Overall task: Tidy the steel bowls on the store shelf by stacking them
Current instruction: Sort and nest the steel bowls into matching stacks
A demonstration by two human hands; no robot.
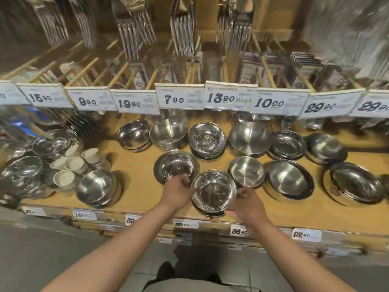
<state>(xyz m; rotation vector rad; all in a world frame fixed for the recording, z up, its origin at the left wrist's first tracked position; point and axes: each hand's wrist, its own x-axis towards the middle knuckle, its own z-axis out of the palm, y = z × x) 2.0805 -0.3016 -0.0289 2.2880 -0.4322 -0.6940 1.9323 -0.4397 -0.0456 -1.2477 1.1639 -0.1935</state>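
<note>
A: Head view: left hand (179, 191) and right hand (245, 204) clamp bowl (213, 191) at shelf (136, 165) front edge.

B: Risk: slick steel slips, clattering off the edge.

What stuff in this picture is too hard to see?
Head view only:
- Left hand: fingertips hidden behind the held bowl's rim.
- Right hand: blurred, so its grip is unclear.
- Small print on the price tags: too small.
- Hanging cutlery: blurred.
- Far-left bowls: smeared near the edge.
</note>
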